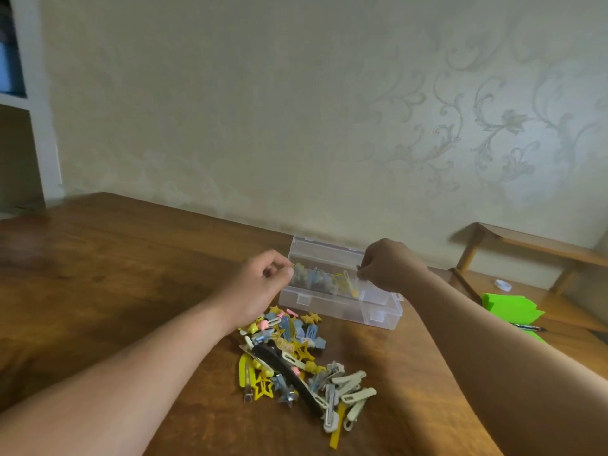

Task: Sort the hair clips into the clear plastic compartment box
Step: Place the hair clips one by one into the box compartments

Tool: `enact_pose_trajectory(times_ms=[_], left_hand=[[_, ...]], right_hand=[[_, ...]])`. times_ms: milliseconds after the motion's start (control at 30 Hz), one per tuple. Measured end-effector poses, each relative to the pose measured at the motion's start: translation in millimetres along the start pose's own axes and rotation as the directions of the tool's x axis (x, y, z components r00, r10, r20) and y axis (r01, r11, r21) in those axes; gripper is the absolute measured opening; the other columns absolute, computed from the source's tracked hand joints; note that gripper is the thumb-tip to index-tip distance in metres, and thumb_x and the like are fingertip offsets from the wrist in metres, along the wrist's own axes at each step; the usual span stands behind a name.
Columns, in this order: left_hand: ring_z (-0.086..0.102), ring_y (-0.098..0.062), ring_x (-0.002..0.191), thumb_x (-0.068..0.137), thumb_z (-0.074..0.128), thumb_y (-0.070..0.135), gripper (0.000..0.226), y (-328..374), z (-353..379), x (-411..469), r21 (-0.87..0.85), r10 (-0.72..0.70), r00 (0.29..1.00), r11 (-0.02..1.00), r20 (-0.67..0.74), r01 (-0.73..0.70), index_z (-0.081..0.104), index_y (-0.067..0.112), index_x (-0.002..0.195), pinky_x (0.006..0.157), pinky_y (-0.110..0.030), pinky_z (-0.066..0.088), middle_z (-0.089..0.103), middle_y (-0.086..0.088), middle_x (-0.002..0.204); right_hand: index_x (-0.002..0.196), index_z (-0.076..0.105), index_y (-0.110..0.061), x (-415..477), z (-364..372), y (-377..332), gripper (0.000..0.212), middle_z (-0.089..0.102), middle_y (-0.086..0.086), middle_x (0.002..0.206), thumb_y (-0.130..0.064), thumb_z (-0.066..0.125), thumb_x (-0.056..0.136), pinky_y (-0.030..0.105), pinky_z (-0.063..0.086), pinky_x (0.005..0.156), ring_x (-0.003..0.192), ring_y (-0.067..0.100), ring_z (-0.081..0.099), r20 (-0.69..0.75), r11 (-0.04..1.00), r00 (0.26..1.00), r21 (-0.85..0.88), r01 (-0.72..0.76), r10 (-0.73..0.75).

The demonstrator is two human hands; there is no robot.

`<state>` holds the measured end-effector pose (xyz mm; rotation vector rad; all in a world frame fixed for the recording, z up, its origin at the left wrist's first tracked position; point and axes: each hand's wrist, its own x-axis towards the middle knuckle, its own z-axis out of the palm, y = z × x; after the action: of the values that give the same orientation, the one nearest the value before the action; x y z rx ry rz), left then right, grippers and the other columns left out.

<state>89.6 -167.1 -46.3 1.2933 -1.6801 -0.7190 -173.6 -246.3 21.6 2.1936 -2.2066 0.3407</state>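
Note:
The clear plastic compartment box stands on the wooden table with its lid up at the back. Several blue and yellow clips lie inside it. My left hand hovers at the box's left end, thumb and fingers pinching a blue hair clip. My right hand is curled over the right end and pinches a small dark-tipped clip. A loose pile of hair clips, yellow, blue, pink, pale green and one long black, lies just in front of the box between my forearms.
The table meets a papered wall behind the box. To the right are a low wooden rack, a white tape roll, green paper and a pen.

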Motion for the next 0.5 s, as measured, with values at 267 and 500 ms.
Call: enact_pose_trajectory(times_ms=[267,500], left_hand=[[0.064,-0.012,0.102,0.107,0.056,0.045,0.022,-2,0,1,0.004,-0.005,1.0,1.0,0.005,0.005,0.068,0.033,0.12,0.092,-0.036,0.053,0.067,0.003,0.11],[0.065,-0.013,0.104,0.107,0.056,0.044,0.022,-1,0,1,0.019,0.0,1.0,1.0,0.003,-0.001,0.069,0.032,0.119,0.097,-0.04,0.055,0.068,0.003,0.11]], right_hand=[[0.09,0.082,-0.023,18,21,-6,0.014,0.078,-0.004,0.088,-0.035,0.076,0.087,0.037,0.066,0.072,0.078,0.022,0.074,0.023,0.998,0.999,-0.066,-0.021,0.023],[0.093,0.08,-0.022,-22,11,-8,0.021,0.079,0.001,0.089,-0.022,0.059,0.094,0.037,0.062,0.071,0.082,0.029,0.073,-0.165,0.991,0.986,0.133,-0.004,0.027]])
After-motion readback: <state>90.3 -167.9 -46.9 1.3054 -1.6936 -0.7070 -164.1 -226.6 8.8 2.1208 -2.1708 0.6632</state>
